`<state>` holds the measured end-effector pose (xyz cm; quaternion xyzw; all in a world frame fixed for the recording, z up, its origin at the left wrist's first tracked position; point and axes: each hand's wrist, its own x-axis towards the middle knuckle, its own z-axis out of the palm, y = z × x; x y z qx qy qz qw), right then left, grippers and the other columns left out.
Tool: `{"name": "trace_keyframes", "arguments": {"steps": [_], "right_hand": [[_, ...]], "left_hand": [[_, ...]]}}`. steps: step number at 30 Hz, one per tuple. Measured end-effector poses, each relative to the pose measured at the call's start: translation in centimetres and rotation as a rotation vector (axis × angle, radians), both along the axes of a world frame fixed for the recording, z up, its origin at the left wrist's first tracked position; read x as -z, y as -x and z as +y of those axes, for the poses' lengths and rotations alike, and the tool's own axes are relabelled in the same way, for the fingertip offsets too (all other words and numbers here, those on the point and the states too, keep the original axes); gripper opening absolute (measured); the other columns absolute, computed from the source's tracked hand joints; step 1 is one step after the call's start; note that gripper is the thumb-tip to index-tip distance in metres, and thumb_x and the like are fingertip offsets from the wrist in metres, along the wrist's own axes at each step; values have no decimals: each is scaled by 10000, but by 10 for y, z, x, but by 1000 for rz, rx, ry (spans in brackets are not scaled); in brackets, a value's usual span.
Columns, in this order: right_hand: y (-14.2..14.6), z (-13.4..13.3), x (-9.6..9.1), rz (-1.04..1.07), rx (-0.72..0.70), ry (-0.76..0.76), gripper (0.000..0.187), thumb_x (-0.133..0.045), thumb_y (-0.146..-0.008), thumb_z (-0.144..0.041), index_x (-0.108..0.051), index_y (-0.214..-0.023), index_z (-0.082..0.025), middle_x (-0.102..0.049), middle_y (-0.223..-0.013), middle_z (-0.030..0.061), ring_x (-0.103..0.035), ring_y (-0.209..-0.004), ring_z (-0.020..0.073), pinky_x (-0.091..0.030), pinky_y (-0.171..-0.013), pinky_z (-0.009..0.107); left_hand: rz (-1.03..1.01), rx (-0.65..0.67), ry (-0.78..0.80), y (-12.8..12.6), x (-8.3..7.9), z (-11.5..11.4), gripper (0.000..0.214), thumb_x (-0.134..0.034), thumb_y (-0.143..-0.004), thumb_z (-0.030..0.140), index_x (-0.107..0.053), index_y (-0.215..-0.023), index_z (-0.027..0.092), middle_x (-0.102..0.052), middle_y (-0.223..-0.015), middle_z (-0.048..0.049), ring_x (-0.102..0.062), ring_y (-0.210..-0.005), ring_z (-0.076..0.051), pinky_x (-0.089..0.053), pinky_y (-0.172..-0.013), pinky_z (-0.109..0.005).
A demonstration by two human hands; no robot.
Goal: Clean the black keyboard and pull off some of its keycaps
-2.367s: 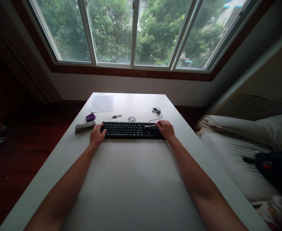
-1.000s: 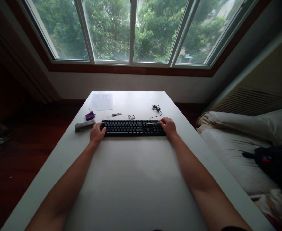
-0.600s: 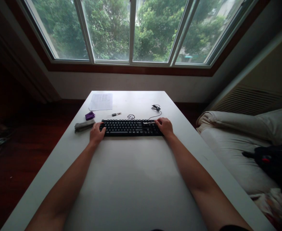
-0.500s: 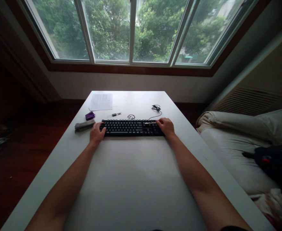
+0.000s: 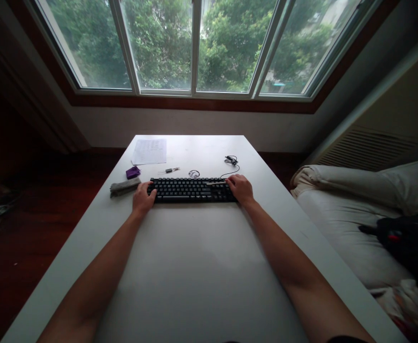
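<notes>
A black computer keyboard (image 5: pixel 180 189) lies flat across the white table. Its left end is gripped by my left hand (image 5: pixel 144 196), the thumb along the near side and the fingers over the far corner. Above the right-hand keys, my right hand (image 5: pixel 241 189) is closed around a slim pale stick-like tool (image 5: pixel 215 183). The tool points left over the upper right keys; its tip is too small to make out. Just left of my left hand lies a folded grey cloth (image 5: pixel 124 187).
Beyond the keyboard lie a purple packet (image 5: pixel 133 172), a small two-pronged tool (image 5: pixel 172 170), a small ring-shaped item (image 5: pixel 194 174) and the coiled black cable (image 5: pixel 231 160). A printed sheet (image 5: pixel 149 151) rests at the table's far left. A bed (image 5: pixel 337 228) flanks the table's right side.
My right hand has shifted left along the upper keys, carrying the slim tool with it. My left hand stays on the keyboard's left end.
</notes>
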<state>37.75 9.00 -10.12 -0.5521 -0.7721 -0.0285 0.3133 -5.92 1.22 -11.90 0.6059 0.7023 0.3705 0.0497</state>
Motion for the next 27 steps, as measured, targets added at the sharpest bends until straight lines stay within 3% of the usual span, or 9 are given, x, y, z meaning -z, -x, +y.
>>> {"name": "trace_keyframes", "arguments": {"steps": [9, 20, 27], "right_hand": [[17, -12, -9, 51, -244, -22, 257, -469, -1009, -285, -704, -1103, -243, -638, -1086, 95, -548, -1054, 262, -459, -934, 386], [-10, 2, -3, 53, -219, 24, 254, -484, -990, -274, -726, -1060, -249, -674, -1053, 84, -534, -1040, 278, -469, -948, 428], [18, -10, -4, -12, -246, 25, 291, -475, -1000, -243, -722, -1153, -265, -668, -1063, 90, -529, -1054, 275, -475, -928, 407]], "left_hand": [[13, 13, -22, 0, 1, 0, 371, -561, -897, 349, -626, -1241, 227, -609, -1284, -98, -595, -1211, -273, -464, -1079, -417], [10, 5, -12, 0, 1, 0, 373, -560, -899, 357, -627, -1244, 234, -609, -1296, -99, -586, -1227, -277, -468, -1070, -421], [5, 5, -20, -2, 0, 0, 373, -567, -894, 353, -629, -1243, 238, -609, -1290, -98, -596, -1206, -278, -469, -1069, -424]]}}
